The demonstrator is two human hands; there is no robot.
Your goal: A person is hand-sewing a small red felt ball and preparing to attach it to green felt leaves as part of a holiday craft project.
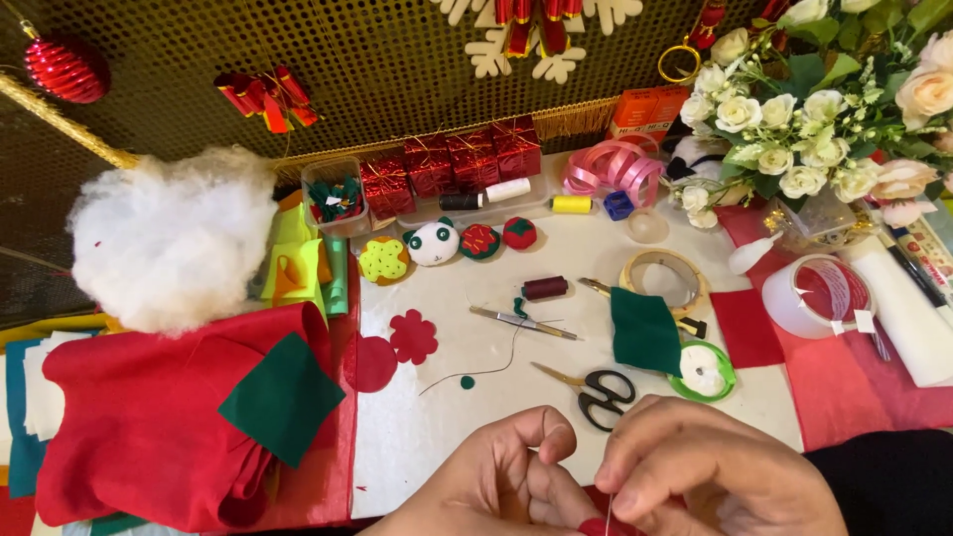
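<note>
1. Nearest my view, at 6 o'clock on the bottom edge, a small red felt piece [599,527] sits pinched between both hands, with a pale thread [609,504] rising from it.
2. My left hand [496,476] is curled shut, thumb and forefinger pressed onto the piece, I judge to steady it for stitching.
3. My right hand [710,471] is closed too, fingertips nipped on the thread just above the felt; whether a needle is in there I cannot tell.
4. Just beyond at 12 o'clock lie black-handled scissors [601,392], blades toward 9 o'clock, close enough to grab.
5. At 10 o'clock are a red felt flower [413,336] and a tiny green dot [467,381], cut parts laid out flat.
6. At 1 o'clock a green felt square [644,331] lies partly over a tape roll [663,278].
7. Far at 9 o'clock, folded red felt [139,427] carries a green felt diamond [282,398], with white stuffing [169,238] behind it.
8. At 12 o'clock, finished felt pincushions [434,243] line up below red gift boxes [452,164].
</note>
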